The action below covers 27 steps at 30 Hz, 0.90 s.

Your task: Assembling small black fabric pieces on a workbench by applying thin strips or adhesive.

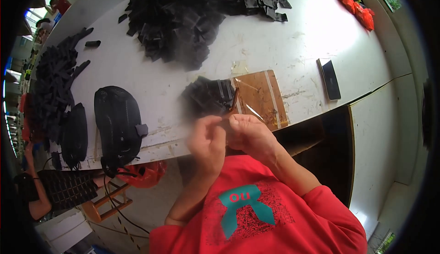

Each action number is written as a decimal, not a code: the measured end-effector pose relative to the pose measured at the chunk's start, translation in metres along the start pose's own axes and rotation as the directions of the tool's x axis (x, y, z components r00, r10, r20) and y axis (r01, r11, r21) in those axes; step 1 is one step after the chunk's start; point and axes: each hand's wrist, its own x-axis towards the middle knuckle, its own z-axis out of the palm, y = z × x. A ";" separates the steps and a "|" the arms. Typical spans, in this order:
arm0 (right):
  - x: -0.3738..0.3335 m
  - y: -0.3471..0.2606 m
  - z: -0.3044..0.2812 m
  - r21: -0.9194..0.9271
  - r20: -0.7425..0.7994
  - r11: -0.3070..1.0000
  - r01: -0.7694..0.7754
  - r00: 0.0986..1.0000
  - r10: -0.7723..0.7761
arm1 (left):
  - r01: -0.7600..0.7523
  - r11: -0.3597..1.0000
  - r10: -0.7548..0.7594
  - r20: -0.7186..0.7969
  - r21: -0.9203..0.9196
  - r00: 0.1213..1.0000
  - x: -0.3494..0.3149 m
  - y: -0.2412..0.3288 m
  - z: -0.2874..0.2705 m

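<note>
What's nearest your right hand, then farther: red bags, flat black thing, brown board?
From the right hand, head view:
1. Brown board: just beyond it.
2. Flat black thing: to the right.
3. Red bags: far upper right.

The person wears a bright red T-shirt (298, 233) with short, loose sleeves (332, 203). On the front is a big blue-green shape (240, 198), like a bow with two tails. Red letters (239, 196) sit on its top part. Tiny black squiggles (247, 223) fill the space around it. The left hand (207, 146) and right hand (252, 137) are bare.
</note>
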 end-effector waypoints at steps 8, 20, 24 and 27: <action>-0.009 -0.050 0.047 -0.731 0.276 0.449 0.514 0.824 -0.495 | 0.672 -0.049 -0.007 0.673 -0.739 0.740 0.037 0.064 -0.016; 0.014 -0.056 0.012 -0.924 0.122 0.181 0.337 0.708 -0.695 | -0.128 0.950 0.176 0.151 -0.286 0.973 0.058 0.039 0.009; 0.000 -0.054 0.020 -0.837 0.462 -0.162 0.522 0.516 -0.721 | -0.339 0.923 0.380 0.277 -0.185 0.883 0.067 0.047 0.004; 0.000 -0.048 0.031 -0.837 0.517 -0.313 0.448 0.461 -0.721 | -0.168 0.956 0.246 0.344 -0.240 0.906 0.062 0.053 0.004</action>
